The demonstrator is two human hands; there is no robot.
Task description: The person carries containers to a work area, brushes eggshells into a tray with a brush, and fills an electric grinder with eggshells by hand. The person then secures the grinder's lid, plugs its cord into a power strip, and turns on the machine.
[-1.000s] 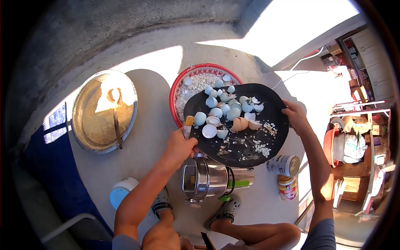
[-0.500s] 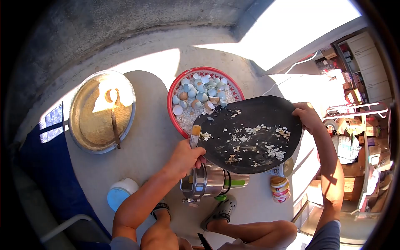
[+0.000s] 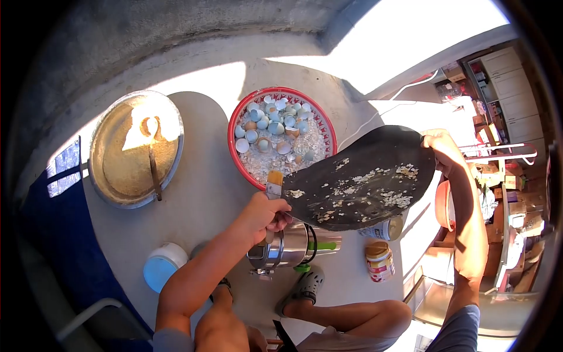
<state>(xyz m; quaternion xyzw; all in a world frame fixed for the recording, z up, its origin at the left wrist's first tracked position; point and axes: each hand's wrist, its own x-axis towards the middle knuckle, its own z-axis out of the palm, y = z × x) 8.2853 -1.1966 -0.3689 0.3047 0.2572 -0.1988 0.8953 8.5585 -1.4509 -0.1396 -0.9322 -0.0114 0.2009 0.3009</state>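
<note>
A floppy round black mat (image 3: 346, 167), strewn with crushed eggshell bits, hangs between my hands. My left hand (image 3: 265, 216) is closed on its near-left edge and also clasps a flat paintbrush (image 3: 274, 186), bristles up. At the far right edge, my right hand (image 3: 444, 154) grips the mat. Beyond it sits a red-rimmed basin (image 3: 233, 130) of whole, broken and crushed eggshells, some blue-white, some brown. Beneath the mat and my left hand is a steel grinder-like machine (image 3: 293, 245) with a green part, partly hidden.
A large metal pan (image 3: 111, 196) of fine tan powder, with a stick-handled tool in it, stands left. Near my legs is a white-and-blue tub (image 3: 163, 267). A labelled jar (image 3: 379, 262) and a can (image 3: 390, 227) stand right. Cluttered shelves (image 3: 510, 105) line the far right.
The mat's right side has risen and bent upward with my right hand, and its middle sags more. More of the basin shows. The whole view has shifted slightly.
</note>
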